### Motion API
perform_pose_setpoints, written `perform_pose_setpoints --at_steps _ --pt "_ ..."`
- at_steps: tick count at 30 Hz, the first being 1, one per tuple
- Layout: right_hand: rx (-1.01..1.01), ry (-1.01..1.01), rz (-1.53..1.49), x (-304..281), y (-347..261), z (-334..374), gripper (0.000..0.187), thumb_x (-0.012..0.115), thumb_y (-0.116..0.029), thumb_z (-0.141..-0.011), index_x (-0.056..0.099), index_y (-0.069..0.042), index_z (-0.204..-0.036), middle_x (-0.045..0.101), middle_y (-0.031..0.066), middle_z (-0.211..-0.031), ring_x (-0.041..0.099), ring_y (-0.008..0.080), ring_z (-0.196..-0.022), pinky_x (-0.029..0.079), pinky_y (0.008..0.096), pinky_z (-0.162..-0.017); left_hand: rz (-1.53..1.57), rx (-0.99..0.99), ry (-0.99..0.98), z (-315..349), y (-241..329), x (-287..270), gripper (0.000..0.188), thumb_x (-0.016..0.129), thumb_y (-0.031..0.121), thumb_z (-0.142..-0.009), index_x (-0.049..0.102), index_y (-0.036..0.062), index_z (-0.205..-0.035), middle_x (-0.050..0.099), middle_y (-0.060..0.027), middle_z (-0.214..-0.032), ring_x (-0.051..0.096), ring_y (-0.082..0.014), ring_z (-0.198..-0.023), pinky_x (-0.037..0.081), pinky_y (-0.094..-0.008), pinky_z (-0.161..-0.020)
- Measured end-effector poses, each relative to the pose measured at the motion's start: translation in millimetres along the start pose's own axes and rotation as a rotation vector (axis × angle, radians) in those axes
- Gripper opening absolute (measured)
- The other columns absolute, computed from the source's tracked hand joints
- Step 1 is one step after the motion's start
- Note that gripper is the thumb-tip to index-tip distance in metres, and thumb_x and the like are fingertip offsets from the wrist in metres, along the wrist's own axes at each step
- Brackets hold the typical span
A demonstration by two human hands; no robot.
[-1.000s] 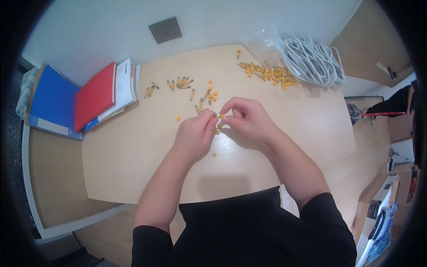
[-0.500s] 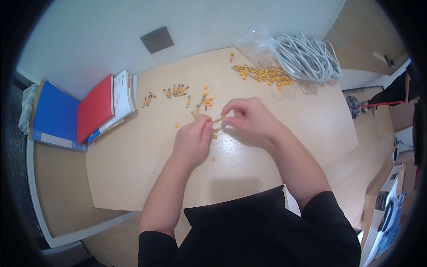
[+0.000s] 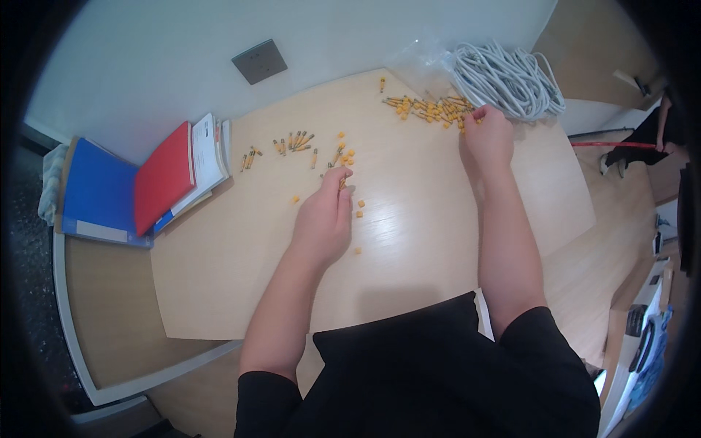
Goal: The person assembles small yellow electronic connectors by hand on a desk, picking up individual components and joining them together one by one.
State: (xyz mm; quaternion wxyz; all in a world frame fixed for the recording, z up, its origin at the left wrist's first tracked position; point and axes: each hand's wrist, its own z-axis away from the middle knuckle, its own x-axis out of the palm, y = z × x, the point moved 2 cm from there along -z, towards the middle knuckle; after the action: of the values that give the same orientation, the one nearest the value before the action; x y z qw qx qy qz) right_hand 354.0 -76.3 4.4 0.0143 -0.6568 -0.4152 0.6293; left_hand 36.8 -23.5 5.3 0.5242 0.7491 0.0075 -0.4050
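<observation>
My left hand (image 3: pixel 323 221) is closed above the middle of the table, with a small yellow rod-shaped piece (image 3: pixel 343 183) showing at its thumb and forefinger. My right hand (image 3: pixel 489 139) is at the near right edge of a pile of yellow-and-dark-metal rod pieces (image 3: pixel 432 111); its fingers are drawn together, and what they hold is hidden. Beyond the left hand lie a loose cluster of similar rods (image 3: pixel 298 141) and several small yellow caps (image 3: pixel 348 153). Closer to me, a few yellow caps (image 3: pixel 360 204) are scattered beside the left hand.
A coil of grey cable (image 3: pixel 504 80) and a clear plastic bag (image 3: pixel 423 62) sit behind the pile. Blue (image 3: pixel 98 186) and red folders (image 3: pixel 166 174) with papers stand at the table's left edge. Another person (image 3: pixel 642 142) is at the far right, beside a red pole.
My right hand has left the left hand and reached far right to the pile. My left hand stays near the middle, still closed on its yellow piece.
</observation>
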Motion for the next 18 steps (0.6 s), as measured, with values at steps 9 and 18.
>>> perform_pose_setpoints --at_steps 9,18 --pt "0.201 -0.548 -1.037 19.5 -21.9 19.0 0.022 0.062 -0.011 -0.095 0.068 -0.003 -0.114 0.072 0.0113 -0.096 0.074 0.0277 -0.098 0.059 0.0384 -0.077 0.002 -0.047 0.01 -0.1 -4.9 -1.4 0.015 0.048 0.009 -0.106 0.055 0.0013 -0.116 0.065 -0.0115 -0.08 0.062 -0.0241 -0.071 0.049 -0.0337 -0.07" --pt "0.586 -1.381 -1.314 27.4 -78.0 121.4 0.021 0.047 0.002 -0.104 0.057 0.005 -0.122 0.068 0.0145 -0.104 0.073 0.02 -0.092 0.064 0.0331 -0.087 0.015 0.133 0.146 -0.5 -6.4 -5.2 0.012 0.059 0.012 -0.101 0.064 0.003 -0.106 0.069 -0.0181 -0.089 0.068 -0.038 -0.08 0.053 -0.0439 -0.071"
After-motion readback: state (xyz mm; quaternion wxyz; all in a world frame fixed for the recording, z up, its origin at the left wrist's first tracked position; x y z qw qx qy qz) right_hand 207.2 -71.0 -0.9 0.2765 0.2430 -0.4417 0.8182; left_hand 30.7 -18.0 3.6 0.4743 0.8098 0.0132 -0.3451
